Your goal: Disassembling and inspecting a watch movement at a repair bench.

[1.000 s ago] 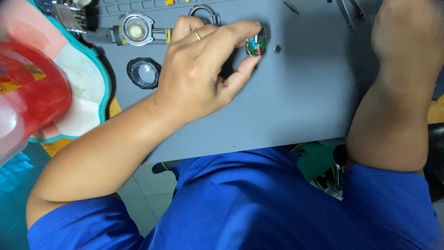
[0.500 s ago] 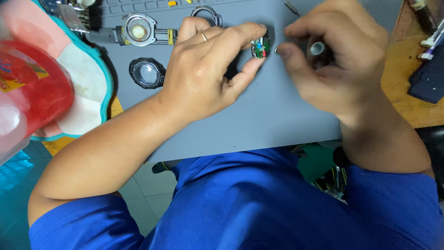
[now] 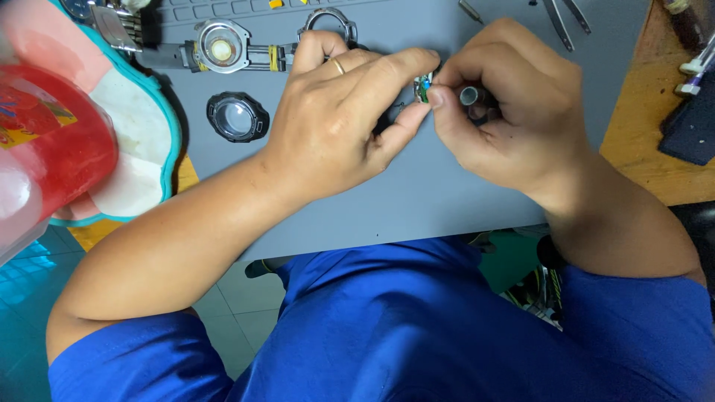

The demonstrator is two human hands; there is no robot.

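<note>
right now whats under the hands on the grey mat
Between the left hand and right hand a small green watch part shows, over the grey mat. The right grip holds a small metal tool. Anything beneath the palms is covered.

Fingers hide most of the small green part (image 3: 422, 88).

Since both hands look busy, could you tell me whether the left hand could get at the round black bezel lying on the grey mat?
Probably yes: the black bezel lies uncovered beside the left hand, though that hand pinches a small part.
</note>
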